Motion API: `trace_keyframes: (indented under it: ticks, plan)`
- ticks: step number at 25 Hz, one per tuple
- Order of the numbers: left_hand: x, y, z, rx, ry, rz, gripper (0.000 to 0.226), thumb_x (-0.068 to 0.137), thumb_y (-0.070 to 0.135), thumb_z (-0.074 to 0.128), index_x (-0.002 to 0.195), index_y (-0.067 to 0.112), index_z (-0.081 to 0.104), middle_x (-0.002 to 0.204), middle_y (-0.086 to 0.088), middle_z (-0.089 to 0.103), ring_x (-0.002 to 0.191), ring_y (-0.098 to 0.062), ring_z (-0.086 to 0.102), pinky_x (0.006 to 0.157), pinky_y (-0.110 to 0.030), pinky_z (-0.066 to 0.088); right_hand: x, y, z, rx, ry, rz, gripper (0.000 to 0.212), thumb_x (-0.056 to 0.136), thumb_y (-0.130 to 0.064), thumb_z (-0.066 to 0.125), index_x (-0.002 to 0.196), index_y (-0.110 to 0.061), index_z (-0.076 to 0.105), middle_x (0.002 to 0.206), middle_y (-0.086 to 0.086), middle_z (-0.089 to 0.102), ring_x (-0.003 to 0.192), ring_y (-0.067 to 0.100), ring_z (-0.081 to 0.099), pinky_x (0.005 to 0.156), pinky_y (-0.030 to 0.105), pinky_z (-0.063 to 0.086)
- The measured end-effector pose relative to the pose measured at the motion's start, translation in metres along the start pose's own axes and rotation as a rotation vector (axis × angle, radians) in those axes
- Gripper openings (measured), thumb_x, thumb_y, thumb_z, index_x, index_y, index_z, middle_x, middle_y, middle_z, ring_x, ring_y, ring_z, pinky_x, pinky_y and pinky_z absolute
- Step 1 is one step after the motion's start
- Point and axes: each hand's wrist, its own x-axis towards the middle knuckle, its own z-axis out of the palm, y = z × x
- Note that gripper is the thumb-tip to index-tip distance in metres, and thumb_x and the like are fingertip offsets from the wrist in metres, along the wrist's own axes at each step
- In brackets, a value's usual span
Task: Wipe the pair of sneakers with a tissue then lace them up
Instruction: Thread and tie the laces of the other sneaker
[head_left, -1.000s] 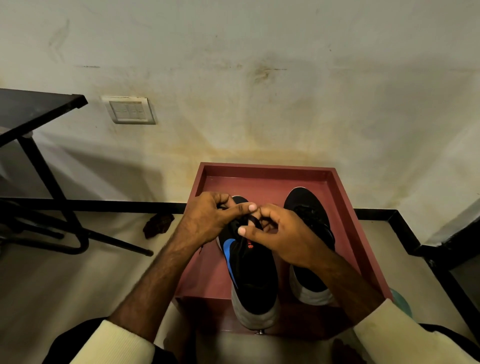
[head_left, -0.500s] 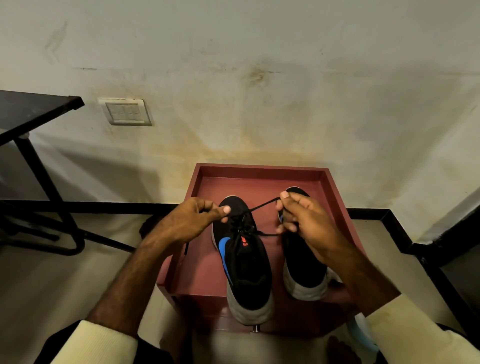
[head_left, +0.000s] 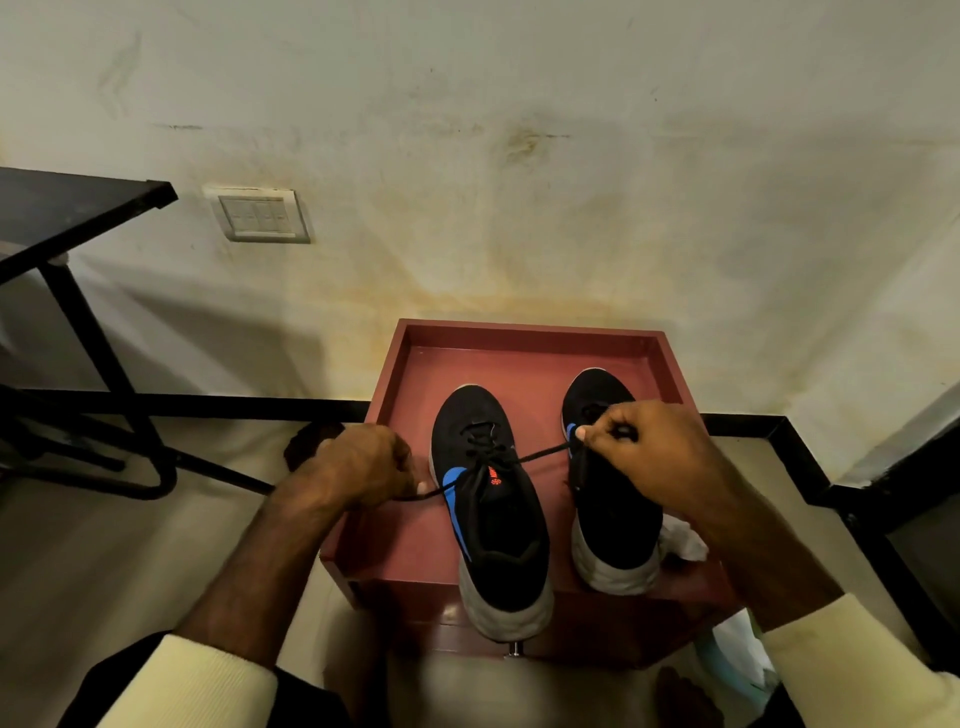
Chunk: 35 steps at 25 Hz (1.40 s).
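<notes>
A stained, off-white wall rises behind everything, with a white switch plate at about ten o'clock from where the shoes are and the corner of a dark table farther out towards nine. At the foot of that wall stands a red tray with raised edges, and both shoes sit in it side by side, toes at twelve, heels at six towards the person.

The left sneaker, black with a blue stripe and a pale sole, is the one being worked on; its heel juts over the tray's near edge. Its black lace is drawn taut out of the top eyelets, one end running off towards eight o'clock, the other towards two.

The left hand is clenched round the eight o'clock end, knuckles up, just beside the tray's left edge. The right hand pinches the two o'clock end between thumb and forefinger, and it hangs over the front of the right sneaker, hiding much of that shoe's lacing (I cannot tell whether that one is tied).

A crumpled white tissue lies in the tray at about four o'clock, touching the right sneaker's heel side and partly tucked behind the right forearm. Cream sleeves cover both wrists' upper arms at the bottom of the view.
</notes>
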Motion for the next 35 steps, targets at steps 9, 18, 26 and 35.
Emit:
trace_keyframes:
  ticks: [9, 18, 26, 35]
  plan:
    - [0.006, 0.028, 0.017, -0.506, -0.106, -0.011, 0.033, 0.101, 0.043, 0.062, 0.096, 0.012, 0.072, 0.079, -0.003, 0.080, 0.065, -0.011, 0.075, 0.063, -0.024, 0.058, -0.010, -0.041, 0.053, 0.061, 0.000, -0.031, 0.035, 0.100, -0.058, 0.054, 0.114, -0.030, 0.069, 0.082, -0.009, 0.075, 0.077, 0.008, 0.072, 0.073, 0.034, 0.062]
    - [0.004, 0.035, 0.016, -1.634, 0.066, 0.000, 0.017, 0.098, -0.002, 0.064, 0.113, 0.006, 0.065, 0.096, -0.012, 0.078, 0.088, -0.020, 0.077, 0.084, -0.035, 0.064, 0.012, -0.051, 0.062, 1.160, -0.044, 0.204, 0.019, 0.104, -0.008, 0.059, 0.120, -0.013, 0.068, 0.101, 0.009, 0.081, 0.091, 0.020, 0.078, 0.080, 0.027, 0.062]
    - [-0.009, 0.032, 0.017, -1.603, 0.102, -0.035, 0.022, 0.095, -0.004, 0.065, 0.116, 0.003, 0.068, 0.098, -0.013, 0.079, 0.075, -0.012, 0.074, 0.063, -0.017, 0.059, 0.011, -0.043, 0.058, 1.019, -0.030, 0.274, 0.023, 0.106, -0.005, 0.054, 0.129, -0.005, 0.055, 0.100, 0.007, 0.080, 0.063, 0.011, 0.068, 0.052, 0.017, 0.047]
    - [-0.011, 0.029, 0.010, -1.178, 0.179, 0.203, 0.019, 0.089, 0.013, 0.078, 0.107, 0.019, 0.080, 0.099, 0.000, 0.082, 0.101, -0.009, 0.076, 0.094, -0.024, 0.057, 0.007, -0.055, 0.065, 0.728, -0.031, -0.008, 0.024, 0.109, -0.017, 0.049, 0.129, -0.019, 0.063, 0.101, -0.010, 0.080, 0.095, -0.001, 0.071, 0.087, 0.020, 0.052]
